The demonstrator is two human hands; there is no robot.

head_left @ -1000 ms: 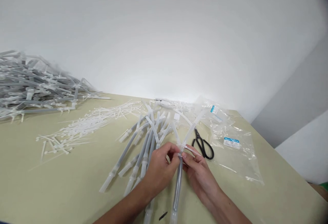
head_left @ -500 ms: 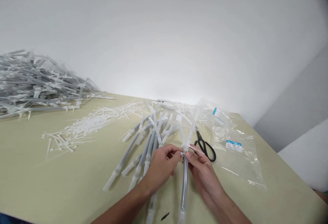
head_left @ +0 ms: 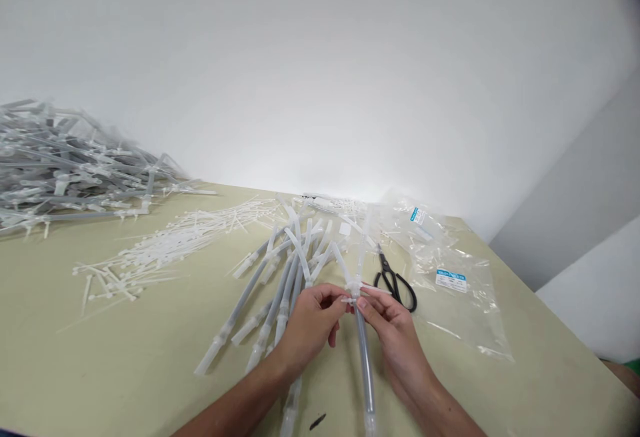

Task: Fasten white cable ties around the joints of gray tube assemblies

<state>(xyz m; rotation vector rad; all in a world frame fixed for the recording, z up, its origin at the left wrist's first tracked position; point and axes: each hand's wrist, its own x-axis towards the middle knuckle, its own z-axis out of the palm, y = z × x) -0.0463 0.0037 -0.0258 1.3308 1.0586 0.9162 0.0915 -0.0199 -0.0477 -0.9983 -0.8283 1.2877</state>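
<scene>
The tube (head_left: 365,350) stands between the two hands, its near end towards the table's front. That end carries a pale, clear sleeve; above it the shaft is grey and shiny, and at the top a whitish joint (head_left: 354,285) splits it into two pale branches, a Y. The right hand (head_left: 395,323) is clamped on the tube just below the joint, thumb in front, the other fingers partly hidden. The left hand (head_left: 315,317) has thumb and forefinger together, pinching a white tie (head_left: 347,300) that crosses the tube there. A white strip (head_left: 376,289) sticks out over the right fingers.

A second ago the near end lay further left and the right branch leaned well outwards; now the near end points to the right and that branch is almost upright. Both hands have kept their hold.

On the yellowish table (head_left: 150,370), a dark sliver (head_left: 317,421) lies nearest. Beyond it to the left are more tubes (head_left: 260,333); to the right, black scissors (head_left: 395,283) beside a clear bag (head_left: 470,310) with a blue-and-white label. Further off lie loose ties (head_left: 185,237), then a large heap (head_left: 65,163) of tubing at far left. A plain pale wall (head_left: 320,77) closes the back.
</scene>
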